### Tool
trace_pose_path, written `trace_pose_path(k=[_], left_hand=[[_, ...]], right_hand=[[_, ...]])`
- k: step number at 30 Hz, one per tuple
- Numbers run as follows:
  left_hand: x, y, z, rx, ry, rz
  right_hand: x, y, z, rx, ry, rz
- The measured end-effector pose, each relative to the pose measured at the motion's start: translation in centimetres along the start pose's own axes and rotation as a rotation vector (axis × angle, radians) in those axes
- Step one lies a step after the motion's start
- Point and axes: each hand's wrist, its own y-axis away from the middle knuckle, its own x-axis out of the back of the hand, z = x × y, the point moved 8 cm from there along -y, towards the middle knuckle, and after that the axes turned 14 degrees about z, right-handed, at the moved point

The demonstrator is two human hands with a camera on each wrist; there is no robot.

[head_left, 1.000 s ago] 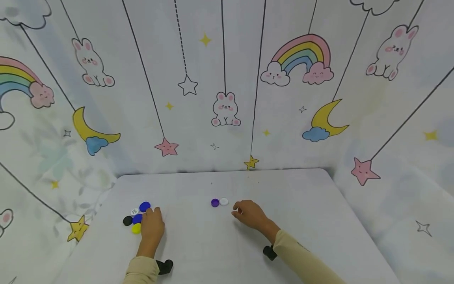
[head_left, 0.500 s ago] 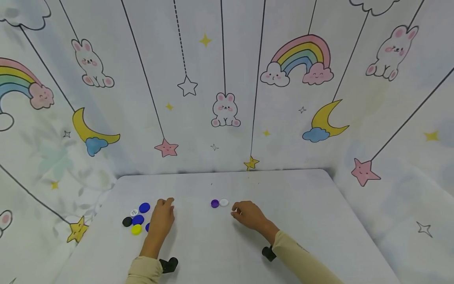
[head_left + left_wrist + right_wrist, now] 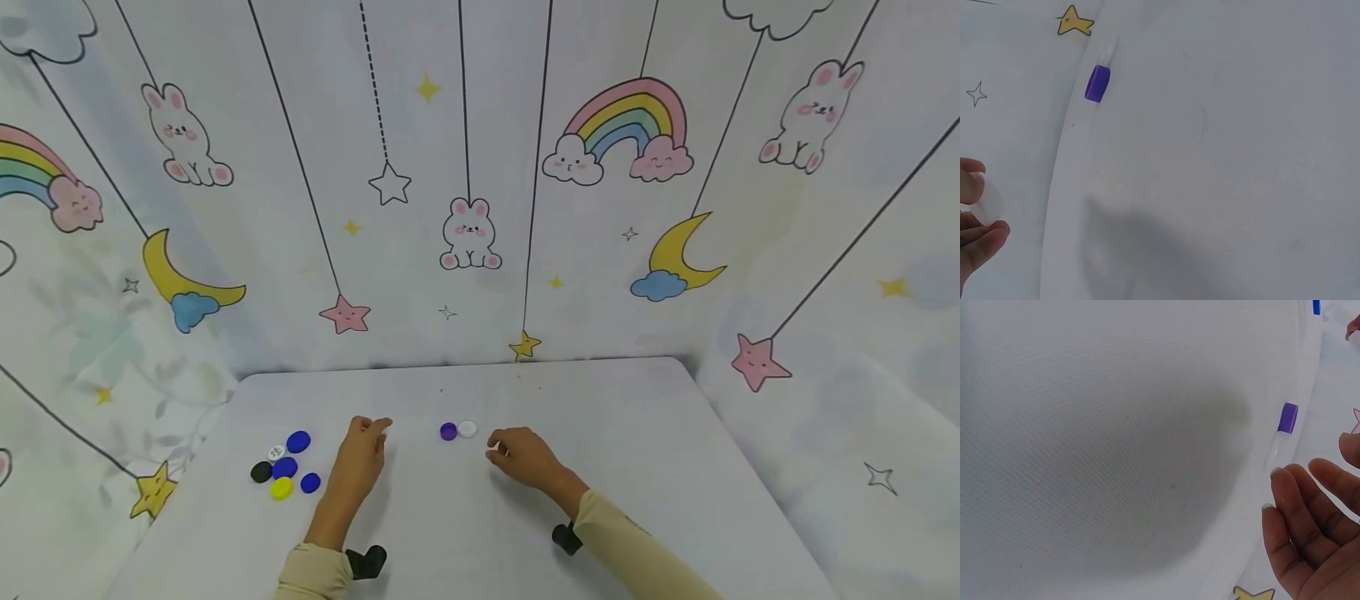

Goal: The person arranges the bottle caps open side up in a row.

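Observation:
My left hand (image 3: 358, 458) is raised over the table between the cluster of caps and the middle pair. In the left wrist view its fingers pinch a white bottle cap (image 3: 988, 203), which the head view does not show clearly. A purple cap (image 3: 448, 431) and a white cap (image 3: 467, 429) lie side by side at the table's middle, also seen edge-on in both wrist views. Just right of this pair is my right hand (image 3: 527, 457), fingers loosely bent and holding nothing, as the right wrist view confirms.
On the left of the white table (image 3: 600, 467) lie several caps: blue caps (image 3: 298, 442), a black cap (image 3: 261, 472), a yellow cap (image 3: 282, 488) and a small white cap with markings (image 3: 277, 453). A patterned cloth wall (image 3: 405, 267) stands behind the table.
My left hand has moved right, away from the cluster of caps, uncovering a blue cap there. The right hand stays beside the middle pair. The head view has shifted slightly.

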Motion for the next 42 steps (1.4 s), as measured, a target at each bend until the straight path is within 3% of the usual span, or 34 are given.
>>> trace_pose_path(k=[9,20,27,42], left_hand=[[-0.1,0.4,0.2,0.020,-0.006,-0.030],[-0.8,0.4,0.9,-0.035,0.009,-0.035],[-1.4,0.4,2.0,-0.030,-0.030,-0.090],[-3.3,0.5,3.2,0.012,-0.003,-0.185]], right_hand=[[-0.1,0.2,0.3,-0.036,-0.025,-0.011],[0.2,0.3,0.2,-0.042,-0.039,-0.004],[0.3,0.5,0.4,-0.049,-0.057,0.000],[0.6,0.8,0.6,-0.069,-0.075,-0.004]])
